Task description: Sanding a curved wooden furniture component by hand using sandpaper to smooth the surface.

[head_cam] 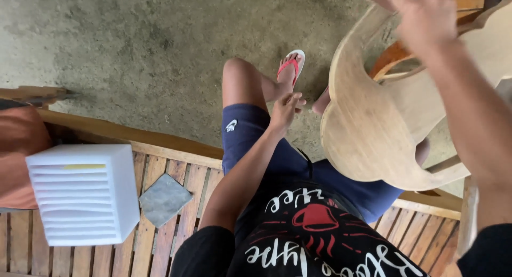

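Seated on a slatted wooden bench (pixel 176 239) along the bottom of the frame, a person in blue shorts works on an unfinished curved wooden chair part (pixel 373 133) propped across the lap at right. On the bench at lower left, a white ribbed block (pixel 82 194) stands beside a flat grey square of sandpaper (pixel 164 198), the two just apart. The left hand (pixel 285 109), centre frame, rests loosely open near the knee, holding nothing, just short of the chair part's rounded left edge. The right hand (pixel 424 13), blurred at upper right, lies over the piece's top rim; its grip cannot be told. Beyond a red-strapped sandal (pixel 290 66), bare concrete floor (pixel 133 47) fills the upper left.
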